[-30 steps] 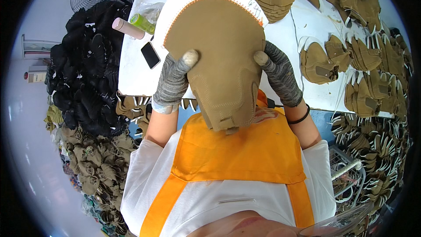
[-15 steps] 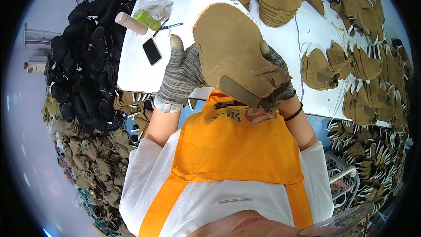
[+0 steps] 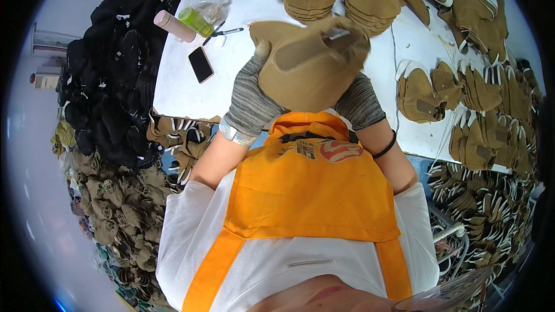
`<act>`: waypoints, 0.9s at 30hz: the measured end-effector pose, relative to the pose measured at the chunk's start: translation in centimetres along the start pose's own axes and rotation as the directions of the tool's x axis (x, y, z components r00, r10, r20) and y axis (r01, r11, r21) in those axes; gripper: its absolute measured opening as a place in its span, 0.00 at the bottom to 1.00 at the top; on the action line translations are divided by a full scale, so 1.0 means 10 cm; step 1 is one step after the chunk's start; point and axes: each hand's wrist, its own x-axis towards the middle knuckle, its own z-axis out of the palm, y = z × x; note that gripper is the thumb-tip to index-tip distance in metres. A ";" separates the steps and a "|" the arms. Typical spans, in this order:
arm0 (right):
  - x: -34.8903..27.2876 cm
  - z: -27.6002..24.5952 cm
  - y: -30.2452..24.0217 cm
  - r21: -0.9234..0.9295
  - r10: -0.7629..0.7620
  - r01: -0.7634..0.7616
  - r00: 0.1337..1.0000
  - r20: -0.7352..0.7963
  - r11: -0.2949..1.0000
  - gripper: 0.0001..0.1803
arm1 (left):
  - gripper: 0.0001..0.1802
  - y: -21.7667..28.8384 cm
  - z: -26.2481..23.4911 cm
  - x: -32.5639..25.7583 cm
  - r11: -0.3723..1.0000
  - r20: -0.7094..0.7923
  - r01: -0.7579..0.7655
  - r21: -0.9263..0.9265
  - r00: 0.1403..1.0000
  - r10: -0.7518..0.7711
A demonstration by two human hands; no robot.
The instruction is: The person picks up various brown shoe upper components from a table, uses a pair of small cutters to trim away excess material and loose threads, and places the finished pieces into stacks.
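Observation:
A brown shoe upper is held between my two hands above the near edge of the white table. Its rounded heel side faces me, and the dark ankle opening shows at upper right. My left hand, in a grey striped glove, grips its left side with the thumb on top; the other fingers are hidden beneath. My right hand, gloved in the same grey, closes on the lower right side, its fingertips hidden behind the upper.
Stacked brown uppers stand at the far side, with more rows on the right. A phone, pink bottle, green bottle and pen lie at left. Black shoe uppers are heaped beside the table.
Both hands have turned the shoe upper over: its flat stitched face showed before, now its heel and opening do. The left hand has shifted right, and the right hand slightly left.

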 end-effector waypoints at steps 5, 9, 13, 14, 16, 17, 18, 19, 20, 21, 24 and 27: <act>-0.08 -0.02 -0.32 0.246 0.227 -0.187 0.963 -0.148 0.951 0.21 | 0.30 -0.02 0.07 -0.04 0.923 -0.046 -0.137 0.360 0.985 0.164; -0.16 -0.05 -0.66 0.408 0.150 0.128 0.797 -0.584 0.904 0.17 | 0.33 0.11 0.03 -0.05 0.964 -0.231 -0.177 0.197 0.947 0.221; -0.25 -0.20 -0.96 0.481 0.170 -0.071 0.971 -0.167 0.874 0.27 | 0.38 0.20 0.09 -0.13 0.826 -0.141 -0.268 0.496 0.914 0.381; -0.28 -0.16 -1.04 0.447 0.146 -0.079 0.982 -0.117 0.891 0.28 | 0.38 0.21 0.10 -0.14 0.771 -0.085 -0.297 0.563 0.908 0.411; -0.33 -0.05 -1.18 0.333 0.109 -0.068 0.988 -0.106 0.940 0.28 | 0.38 0.23 0.10 -0.16 0.643 0.035 -0.357 0.677 0.889 0.457; -0.35 0.02 -1.24 0.252 0.092 -0.054 0.985 -0.142 0.966 0.29 | 0.40 0.23 0.10 -0.17 0.641 0.034 -0.372 0.671 0.879 0.475; -0.36 0.05 -1.29 0.168 0.072 -0.042 0.981 -0.177 0.985 0.29 | 0.40 0.23 0.10 -0.18 0.655 0.037 -0.374 0.657 0.884 0.467; -0.37 0.04 -1.32 0.252 0.084 -0.048 0.988 -0.132 0.967 0.25 | 0.39 0.25 0.10 -0.19 0.668 0.041 -0.375 0.642 0.888 0.459; -0.37 0.04 -1.31 0.256 0.068 -0.030 0.988 -0.141 0.966 0.23 | 0.39 0.26 0.09 -0.19 0.681 0.046 -0.378 0.627 0.891 0.453; -0.37 0.06 -1.29 0.260 0.052 -0.011 0.987 -0.150 0.966 0.21 | 0.40 0.27 0.09 -0.19 0.701 0.027 -0.370 0.610 0.894 0.448; -0.41 0.09 -1.25 0.293 -0.029 0.072 0.989 -0.147 0.953 0.15 | 0.40 0.27 0.10 -0.19 0.766 -0.029 -0.341 0.546 0.905 0.424; -0.44 0.13 -1.27 0.255 -0.139 0.169 0.982 -0.131 0.952 0.14 | 0.39 0.25 0.05 -0.21 0.823 -0.076 -0.317 0.472 0.915 0.396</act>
